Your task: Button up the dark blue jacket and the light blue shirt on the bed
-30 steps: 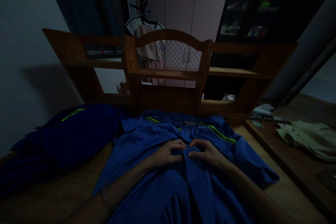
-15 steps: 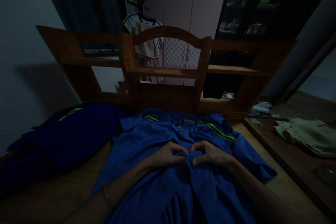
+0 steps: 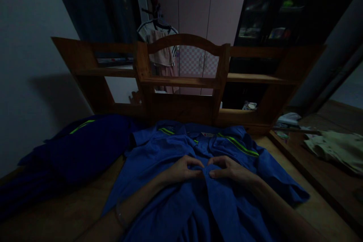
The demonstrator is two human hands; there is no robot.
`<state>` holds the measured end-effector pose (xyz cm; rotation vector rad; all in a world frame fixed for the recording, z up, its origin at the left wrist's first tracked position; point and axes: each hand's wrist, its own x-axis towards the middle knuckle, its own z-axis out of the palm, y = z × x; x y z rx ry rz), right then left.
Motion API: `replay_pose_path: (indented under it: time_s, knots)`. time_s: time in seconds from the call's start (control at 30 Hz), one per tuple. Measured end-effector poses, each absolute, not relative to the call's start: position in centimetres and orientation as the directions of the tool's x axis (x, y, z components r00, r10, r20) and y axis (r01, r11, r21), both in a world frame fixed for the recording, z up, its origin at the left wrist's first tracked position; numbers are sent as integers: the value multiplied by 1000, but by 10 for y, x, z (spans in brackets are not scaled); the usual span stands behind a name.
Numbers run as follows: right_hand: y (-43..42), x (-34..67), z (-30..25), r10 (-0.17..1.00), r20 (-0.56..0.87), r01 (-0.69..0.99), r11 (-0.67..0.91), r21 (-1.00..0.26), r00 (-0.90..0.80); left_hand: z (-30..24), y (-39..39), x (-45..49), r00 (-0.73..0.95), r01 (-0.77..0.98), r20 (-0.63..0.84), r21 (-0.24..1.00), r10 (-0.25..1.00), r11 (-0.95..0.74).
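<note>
A blue short-sleeved work shirt [image 3: 159,159] with yellow-green stripes lies spread out before me, its collar toward the wooden headboard. My left hand [image 3: 185,169] pinches the edge of the front opening between thumb and fingers. Close beside it, my right hand [image 3: 228,170] grips the placket on the other side, thumb below and fingers above. The fingertips of both hands almost meet at the middle of the shirt. Any button between them is too small and dark to make out. Below the hands the front hangs in loose folds.
Dark blue clothing [image 3: 85,147] with a yellow-green stripe is heaped on the left. A wooden headboard with shelves [image 3: 181,81] stands behind the shirt. On the right, pale folded cloth [image 3: 337,147] lies on a brown surface beyond a raised wooden edge [image 3: 306,174].
The view has shifted slightly, so everything sits a little lower and further right. Both hands keep hold of the shirt front, with the cloth between them lying a bit flatter.
</note>
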<state>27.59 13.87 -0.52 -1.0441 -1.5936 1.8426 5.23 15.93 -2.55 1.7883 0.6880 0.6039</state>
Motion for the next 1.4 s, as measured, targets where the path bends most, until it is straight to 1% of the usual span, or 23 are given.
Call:
replay_pose_path:
  time_s: [0.1,0.17,0.33,0.4,0.47,0.53,0.6,0.67,0.73,0.8,0.87,0.97,1.1,1.17,1.3,1.4]
  knots:
    - [140,274,-10,763,-256,75,-265,-961,-593,-25,160,52,713,155,46,963,700,-221]
    - [141,273,-14,746,-254,58,-279,-959,-615,-25,159,52,717,144,45,967,696,-211]
    - [142,275,-16,712,-261,70,-287,-955,-652,-26,158,53,744,99,59,975,666,-197]
    - [142,276,-13,715,-245,80,-256,-963,-655,-28,159,53,746,92,62,977,663,-195]
    - [142,277,-10,737,-206,129,-161,-978,-644,-29,160,53,732,108,61,973,678,-204]
    - [143,279,-8,781,-155,232,-13,-973,-605,-30,160,53,708,137,72,962,703,-236]
    - [144,281,-8,828,-77,335,137,-932,-555,-30,160,55,681,168,96,945,726,-282]
    - [145,281,-10,852,6,397,250,-883,-524,-30,158,57,657,197,123,925,744,-327]
    - [145,280,-13,851,60,421,319,-849,-522,-31,157,58,642,221,145,905,753,-362]
    - [145,279,-16,846,85,420,345,-840,-526,-31,156,58,641,233,161,891,751,-390]
    - [145,279,-17,839,61,398,318,-861,-541,-31,157,56,655,240,159,883,739,-403]
    - [147,281,-16,804,-40,350,212,-913,-593,-30,157,56,684,235,143,885,715,-401]
    - [149,286,-13,718,-177,314,60,-948,-673,-28,154,57,742,209,115,897,661,-390]
    - [150,288,-12,674,-224,312,10,-950,-704,-28,152,58,755,215,107,892,647,-398]
    - [151,290,-11,622,-268,356,17,-935,-735,-29,149,59,767,242,85,880,636,-410]
    - [149,289,-11,616,-254,361,54,-931,-746,-32,149,59,772,257,63,879,632,-401]
